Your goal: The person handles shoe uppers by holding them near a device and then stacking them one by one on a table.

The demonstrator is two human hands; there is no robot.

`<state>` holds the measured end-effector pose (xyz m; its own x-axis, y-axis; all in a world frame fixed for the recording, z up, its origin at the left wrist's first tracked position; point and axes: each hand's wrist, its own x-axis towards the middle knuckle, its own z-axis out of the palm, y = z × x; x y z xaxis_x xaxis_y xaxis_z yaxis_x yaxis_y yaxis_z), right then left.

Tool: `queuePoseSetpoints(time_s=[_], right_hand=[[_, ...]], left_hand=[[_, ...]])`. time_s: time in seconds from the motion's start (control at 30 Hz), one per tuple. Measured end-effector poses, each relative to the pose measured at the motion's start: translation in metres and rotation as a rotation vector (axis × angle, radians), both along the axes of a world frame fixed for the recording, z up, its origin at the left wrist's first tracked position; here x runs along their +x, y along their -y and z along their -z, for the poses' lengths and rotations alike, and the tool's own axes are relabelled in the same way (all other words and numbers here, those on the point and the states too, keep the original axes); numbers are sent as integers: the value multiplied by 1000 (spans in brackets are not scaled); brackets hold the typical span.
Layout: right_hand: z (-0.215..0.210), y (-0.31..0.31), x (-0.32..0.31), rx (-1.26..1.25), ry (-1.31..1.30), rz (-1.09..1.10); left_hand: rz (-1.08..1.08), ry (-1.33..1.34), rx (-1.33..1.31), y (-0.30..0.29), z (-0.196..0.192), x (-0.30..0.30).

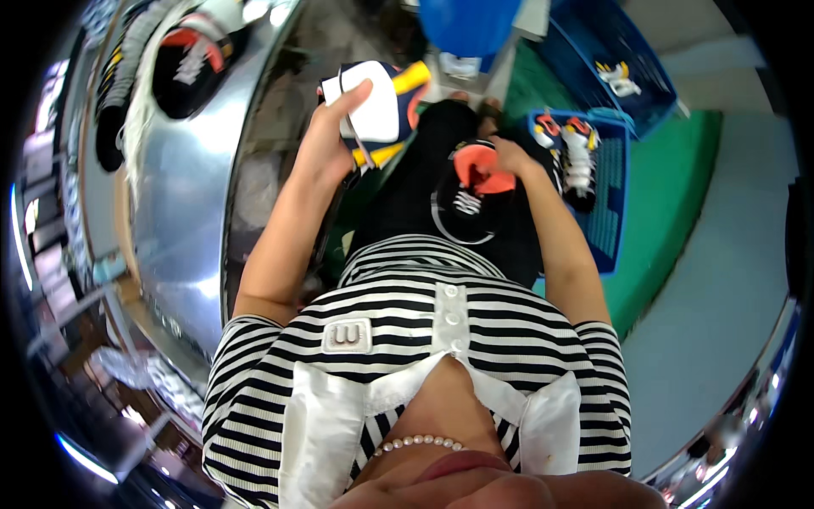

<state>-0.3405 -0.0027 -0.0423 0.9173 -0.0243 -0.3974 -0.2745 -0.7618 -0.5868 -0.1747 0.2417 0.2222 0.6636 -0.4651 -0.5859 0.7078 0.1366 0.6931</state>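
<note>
In my left hand (326, 136) is a flat bundle of shoe pieces (373, 102), white on top with navy, yellow and orange parts around it. The thumb presses on the white face, and the other fingers are hidden underneath. On my lap lies a black shoe upper (464, 208) with an orange lining, white laces and a white curved edge. My right hand (514, 161) grips the orange lining at its opening, with the fingertips partly hidden.
To the right, a blue crate (612, 220) holds several shoe uppers (580, 161). Another blue crate (649, 93) stands beyond it with a small white-and-yellow piece inside. At left, a metal table (182, 187) carries more black uppers (188, 72). A blue bin (471, 30) stands ahead.
</note>
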Motion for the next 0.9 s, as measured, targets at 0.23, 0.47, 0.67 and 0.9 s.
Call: queuePoseSetpoints(time_s=[0.23,0.47,0.67,0.9], right_hand=[[-89,-29,-4,-131,182,271],[-36,-7,-4,185,-35,169],[-102,9,-21,341,443,598],[-172,-10,-19,29,817,966]], left_hand=[[-471,941,280,-103,-121,15],[-537,908,477,-155,-31,228],[-332,751,532,-115,-20,288],[-318,1213,499,-65,-35,36]])
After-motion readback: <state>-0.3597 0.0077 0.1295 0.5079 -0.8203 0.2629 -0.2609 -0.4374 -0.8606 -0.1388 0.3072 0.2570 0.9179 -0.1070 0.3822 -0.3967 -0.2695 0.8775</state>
